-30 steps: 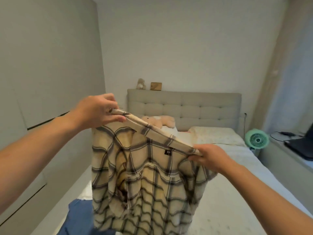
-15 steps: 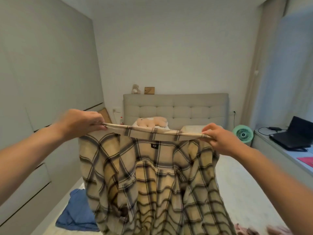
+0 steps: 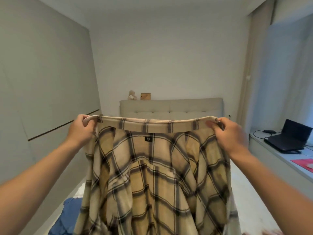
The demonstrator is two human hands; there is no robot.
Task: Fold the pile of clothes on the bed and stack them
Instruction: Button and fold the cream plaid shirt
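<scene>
Left hand [image 3: 81, 131], right hand [image 3: 228, 134] raised apart, fingers curled, pinching.

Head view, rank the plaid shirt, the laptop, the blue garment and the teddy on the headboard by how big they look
1. Plaid shirt: largest, though it is nearest the camera.
2. Blue garment, partly hidden by the shirt, and laptop: look alike, so not ranked.
3. Teddy: smallest, farthest away.

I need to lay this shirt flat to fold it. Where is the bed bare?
Bare sheet shows right of the hanging beige plaid flannel shirt, toward the window ledge with the black laptop. Lower left is crowded by a crumpled blue garment. The shirt hides the bed's middle.
</scene>
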